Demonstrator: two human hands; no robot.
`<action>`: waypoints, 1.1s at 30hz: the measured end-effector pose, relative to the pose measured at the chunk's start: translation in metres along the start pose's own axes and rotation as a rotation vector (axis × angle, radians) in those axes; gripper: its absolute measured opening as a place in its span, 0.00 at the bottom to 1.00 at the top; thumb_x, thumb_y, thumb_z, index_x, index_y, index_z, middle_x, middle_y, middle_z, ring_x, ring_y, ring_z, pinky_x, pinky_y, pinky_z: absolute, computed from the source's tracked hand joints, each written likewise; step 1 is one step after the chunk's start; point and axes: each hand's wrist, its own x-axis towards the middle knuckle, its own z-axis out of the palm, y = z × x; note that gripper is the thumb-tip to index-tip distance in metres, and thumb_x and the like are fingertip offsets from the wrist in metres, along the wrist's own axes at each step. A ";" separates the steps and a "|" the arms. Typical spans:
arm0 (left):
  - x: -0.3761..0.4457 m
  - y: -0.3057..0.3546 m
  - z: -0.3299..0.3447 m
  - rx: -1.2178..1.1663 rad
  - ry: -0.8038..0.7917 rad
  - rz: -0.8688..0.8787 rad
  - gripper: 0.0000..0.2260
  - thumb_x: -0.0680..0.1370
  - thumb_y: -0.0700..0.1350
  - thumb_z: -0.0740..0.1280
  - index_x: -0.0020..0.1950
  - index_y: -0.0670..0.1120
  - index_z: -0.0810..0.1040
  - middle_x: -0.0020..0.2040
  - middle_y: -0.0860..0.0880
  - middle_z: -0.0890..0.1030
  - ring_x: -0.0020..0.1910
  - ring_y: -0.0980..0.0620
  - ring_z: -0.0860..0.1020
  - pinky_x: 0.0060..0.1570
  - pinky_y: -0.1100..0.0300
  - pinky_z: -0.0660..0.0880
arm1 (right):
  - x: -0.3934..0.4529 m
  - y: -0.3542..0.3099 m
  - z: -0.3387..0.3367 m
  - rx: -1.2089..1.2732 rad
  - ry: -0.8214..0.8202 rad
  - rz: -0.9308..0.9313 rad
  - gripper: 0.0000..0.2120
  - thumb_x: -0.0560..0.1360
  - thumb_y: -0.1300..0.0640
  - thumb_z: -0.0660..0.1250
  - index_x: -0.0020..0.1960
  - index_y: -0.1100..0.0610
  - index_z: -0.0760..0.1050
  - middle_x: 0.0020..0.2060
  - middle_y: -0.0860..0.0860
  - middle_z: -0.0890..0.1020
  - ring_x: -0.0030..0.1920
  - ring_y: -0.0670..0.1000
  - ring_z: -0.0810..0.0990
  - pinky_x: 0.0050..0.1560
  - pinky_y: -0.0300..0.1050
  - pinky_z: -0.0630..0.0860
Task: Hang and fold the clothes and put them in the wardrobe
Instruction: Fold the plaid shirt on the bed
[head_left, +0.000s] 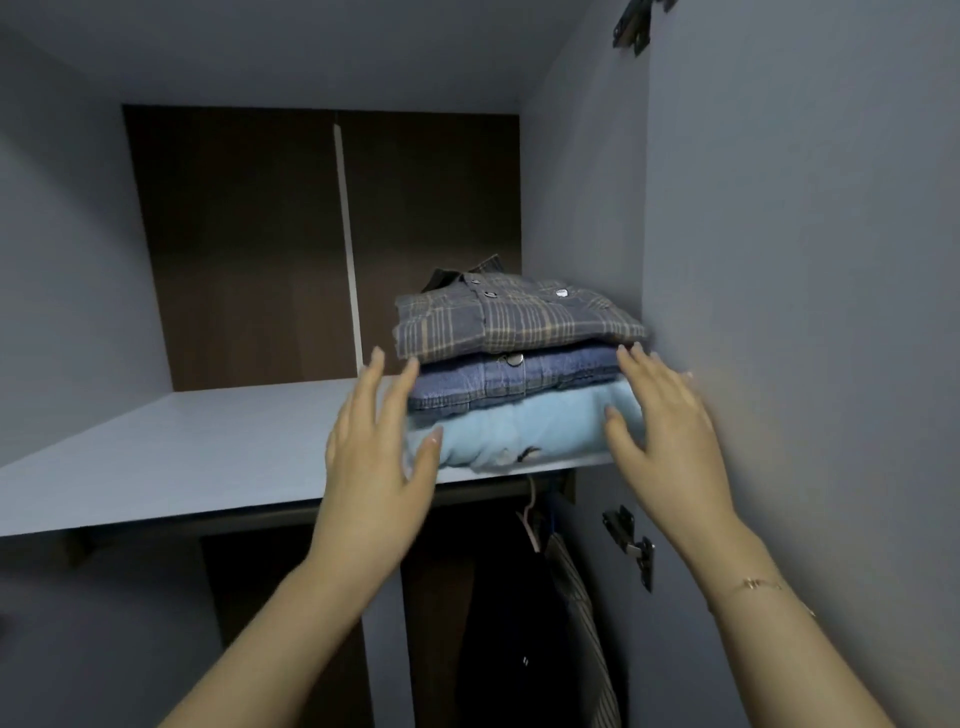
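Clothes first: I have both hands at the folded stack, and I read the step as seating it on the wardrobe shelf. My left hand (376, 447) is spread, fingers straight, its fingertips lying along the left side of the stack, the thumb low by the pale blue piece; my right hand (662, 415) is spread too, flat against the right side, thumb just at the blue cloth. Neither grip is curled round anything, so I judge I am steadying and nudging, not carrying. The stack (519, 374) is three high: a plaid shirt (509, 319) on top, a denim shirt (519, 379) in the middle, a light blue garment (524, 431) underneath. It sits on the shelf (182, 452) at the right end, close to the side wall (582, 218), with the bottom piece right at the front edge, possibly bulging a little past it. To do this well, I think I should press both palms evenly and push low, on the bottom piece, so the whole pile slides back together; a push on the top alone would likely shear the plaid shirt off the denim. I would keep the right side from rubbing the wall and rucking the folds. Below the shelf, hangers (532, 525) and dark hung clothes (519, 623) show in the shadow, and a hinge (631, 545) sits on the door beside my right wrist; I would draw my hands out straight to avoid dragging the front edge forward.
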 end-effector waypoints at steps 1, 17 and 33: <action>-0.011 0.003 0.001 0.099 -0.015 0.045 0.27 0.81 0.50 0.61 0.78 0.56 0.56 0.80 0.53 0.53 0.77 0.55 0.51 0.74 0.54 0.52 | -0.015 -0.005 -0.004 -0.058 -0.022 0.008 0.28 0.80 0.55 0.62 0.78 0.56 0.59 0.76 0.51 0.63 0.77 0.51 0.58 0.78 0.51 0.48; -0.234 0.043 -0.017 -0.115 -0.539 0.530 0.26 0.80 0.54 0.54 0.78 0.52 0.60 0.80 0.46 0.55 0.79 0.46 0.51 0.76 0.45 0.51 | -0.343 -0.135 -0.120 -0.501 -0.091 0.525 0.30 0.81 0.42 0.51 0.80 0.50 0.48 0.79 0.43 0.46 0.78 0.41 0.41 0.77 0.41 0.38; -0.544 0.322 -0.096 -0.660 -1.023 1.105 0.28 0.81 0.54 0.59 0.79 0.53 0.54 0.80 0.48 0.50 0.79 0.47 0.48 0.76 0.45 0.49 | -0.699 -0.303 -0.368 -0.919 0.006 1.370 0.31 0.81 0.40 0.49 0.79 0.47 0.42 0.77 0.41 0.39 0.77 0.41 0.35 0.77 0.46 0.37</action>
